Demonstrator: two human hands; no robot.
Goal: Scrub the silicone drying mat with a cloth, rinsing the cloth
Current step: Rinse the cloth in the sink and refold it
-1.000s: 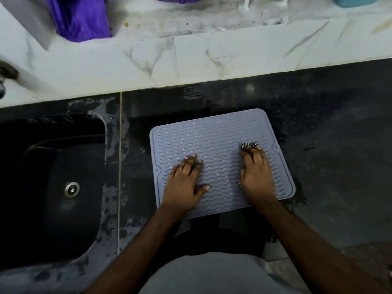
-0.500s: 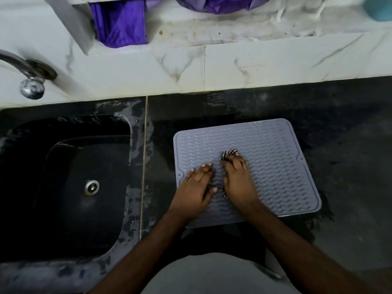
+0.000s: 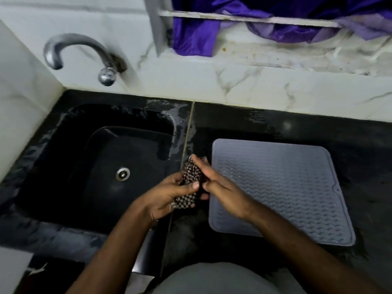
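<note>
I have the checkered cloth [image 3: 189, 183] bunched between both hands: my left hand [image 3: 167, 197] curls around it, my right hand [image 3: 220, 187] presses straight fingers against it, above the worktop [image 3: 350, 145] between sink [image 3: 101, 166] and grey silicone drying mat [image 3: 280, 187].

Most of the checked cloth [image 3: 189, 188] is covered: the left hand [image 3: 167, 198] wraps its lower part and the right hand [image 3: 220, 190] lies across its right side, so its full shape cannot be told. The right wrist and forearm hide the near left corner region of the drying mat [image 3: 282, 187]. The purple fabric [image 3: 197, 37] at the far edge of the ledge runs out of the top of the frame, as does the pale bar [image 3: 250, 18] in front of it, both smeared by motion blur. The tap [image 3: 84, 54] is also blurred. Both forearms are cut off by the bottom edge, and the sink [image 3: 63, 166] loses its near left corner in darkness.
</note>
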